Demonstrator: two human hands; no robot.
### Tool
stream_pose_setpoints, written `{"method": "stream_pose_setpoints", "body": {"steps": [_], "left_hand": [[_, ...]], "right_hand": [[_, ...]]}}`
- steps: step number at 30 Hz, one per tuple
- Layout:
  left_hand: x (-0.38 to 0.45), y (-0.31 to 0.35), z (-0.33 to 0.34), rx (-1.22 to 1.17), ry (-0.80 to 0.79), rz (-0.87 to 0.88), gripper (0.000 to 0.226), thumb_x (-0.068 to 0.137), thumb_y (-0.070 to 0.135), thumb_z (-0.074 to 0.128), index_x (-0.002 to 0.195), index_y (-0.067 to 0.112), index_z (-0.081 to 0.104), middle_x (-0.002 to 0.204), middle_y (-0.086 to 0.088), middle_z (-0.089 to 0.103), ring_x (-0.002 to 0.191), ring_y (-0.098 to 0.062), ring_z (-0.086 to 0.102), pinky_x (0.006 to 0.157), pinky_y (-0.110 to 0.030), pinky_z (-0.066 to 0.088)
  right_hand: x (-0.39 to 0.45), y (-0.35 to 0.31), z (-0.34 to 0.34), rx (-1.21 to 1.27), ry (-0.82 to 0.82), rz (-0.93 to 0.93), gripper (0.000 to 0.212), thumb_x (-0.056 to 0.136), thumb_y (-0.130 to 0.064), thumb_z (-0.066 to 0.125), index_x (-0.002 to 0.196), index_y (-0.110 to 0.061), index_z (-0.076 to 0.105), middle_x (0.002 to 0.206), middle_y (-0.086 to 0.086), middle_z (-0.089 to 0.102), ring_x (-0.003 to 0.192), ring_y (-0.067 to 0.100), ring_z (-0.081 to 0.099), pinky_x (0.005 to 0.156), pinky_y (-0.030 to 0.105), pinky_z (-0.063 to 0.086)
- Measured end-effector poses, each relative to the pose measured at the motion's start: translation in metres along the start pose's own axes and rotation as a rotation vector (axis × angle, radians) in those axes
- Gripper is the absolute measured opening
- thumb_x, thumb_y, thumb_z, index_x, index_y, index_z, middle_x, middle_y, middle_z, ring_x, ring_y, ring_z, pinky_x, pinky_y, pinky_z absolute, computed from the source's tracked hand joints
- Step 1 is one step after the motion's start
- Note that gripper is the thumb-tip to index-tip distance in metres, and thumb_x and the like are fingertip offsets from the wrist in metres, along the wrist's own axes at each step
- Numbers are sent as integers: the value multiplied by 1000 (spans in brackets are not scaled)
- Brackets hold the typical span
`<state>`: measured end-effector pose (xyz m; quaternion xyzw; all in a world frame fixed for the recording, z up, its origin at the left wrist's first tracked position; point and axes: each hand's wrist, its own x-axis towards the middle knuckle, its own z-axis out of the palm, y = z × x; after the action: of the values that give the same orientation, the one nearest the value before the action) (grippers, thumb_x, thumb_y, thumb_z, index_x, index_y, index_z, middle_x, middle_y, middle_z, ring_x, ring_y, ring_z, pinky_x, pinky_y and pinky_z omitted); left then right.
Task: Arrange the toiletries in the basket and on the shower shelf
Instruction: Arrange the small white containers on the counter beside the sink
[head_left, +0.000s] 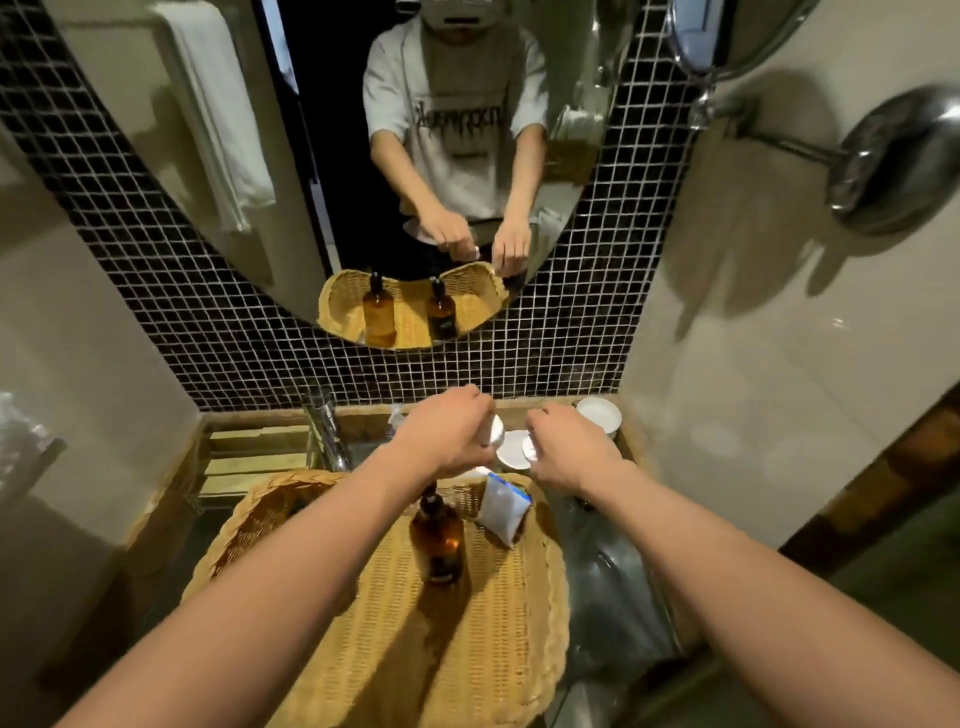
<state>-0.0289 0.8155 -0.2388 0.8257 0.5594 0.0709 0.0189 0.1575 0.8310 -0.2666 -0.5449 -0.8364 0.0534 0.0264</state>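
At twelve o'clock beyond the basket (311, 519), the left hand (447, 436) has its grip closed on a small white jar (496, 431), probably light, rigid and slick, best held round its sides, while the right hand (571, 452) pinches its lid (530, 448).

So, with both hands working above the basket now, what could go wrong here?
1. The amber bottle stands upright in the wicker basket, right under the left forearm; a lowered arm might tip it.
2. The left hand pinches a small white item over the sink; it could slip.
3. The white sachet leans on the basket rim and may slide out.
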Motion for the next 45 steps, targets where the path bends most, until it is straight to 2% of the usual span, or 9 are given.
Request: {"method": "stream_pose_setpoints", "body": {"steps": [7,11,14,23,27,30,36,41,45], "left_hand": [[55,-38,13,-22,-58,45,53,82,53,61,126,24,55,115,3,55,105,-18,54,75,-31,43],[79,-52,34,-51,-132,52,51,81,53,62,123,24,56,113,2,55,103,-20,55,76,-34,47],[99,-64,51,-59,-161,66,48,79,51,64,118,25,57,109,3,55,99,-19,55,71,-31,43],[139,-100,113,-123,-270,65,41,82,47,63,113,22,54,109,2,52,98,-21,58,75,-35,45],[143,-105,137,-109,-316,84,38,86,48,55,114,22,56,118,-1,55,102,-25,60,83,-38,49],[143,-107,155,-116,-377,48,36,87,48,53,114,24,55,115,0,53,99,-26,61,83,-42,51],[138,-115,181,-151,-389,64,38,89,47,54,117,21,55,118,-1,54,95,-24,62,73,-36,48],[137,-118,189,-140,-418,68,43,89,46,54,124,20,53,124,-3,54,103,-25,61,78,-38,49],[137,-119,194,-123,-430,73,46,89,46,55,127,20,51,125,-3,53,105,-26,60,80,-38,49]], "right_hand": [[28,20,6,143,16,150,43,82,-19,68,122,-20,53,123,2,56,111,24,55,87,39,51],[44,29,19,184,30,222,33,79,-14,68,98,-25,43,103,1,59,92,24,57,68,35,46],[64,38,33,188,17,252,34,80,-15,69,94,-26,40,94,1,60,83,24,58,65,35,45],[136,63,101,148,-125,248,35,79,-30,71,94,-23,40,96,1,61,88,28,63,66,36,42],[156,66,128,154,-166,272,35,80,-32,74,98,-26,45,101,-2,62,88,22,63,70,33,49],[165,68,147,97,-156,233,33,82,-35,71,99,-27,44,102,-3,63,89,20,63,66,32,45],[176,66,174,116,-169,222,36,91,-38,64,121,-24,49,111,-1,63,100,19,61,78,33,52],[181,68,190,154,-224,207,30,95,-35,59,123,-25,55,119,0,60,107,19,58,84,35,53],[186,74,204,155,-343,260,20,98,-32,56,114,-24,62,108,-1,64,94,17,62,77,31,49]]}}
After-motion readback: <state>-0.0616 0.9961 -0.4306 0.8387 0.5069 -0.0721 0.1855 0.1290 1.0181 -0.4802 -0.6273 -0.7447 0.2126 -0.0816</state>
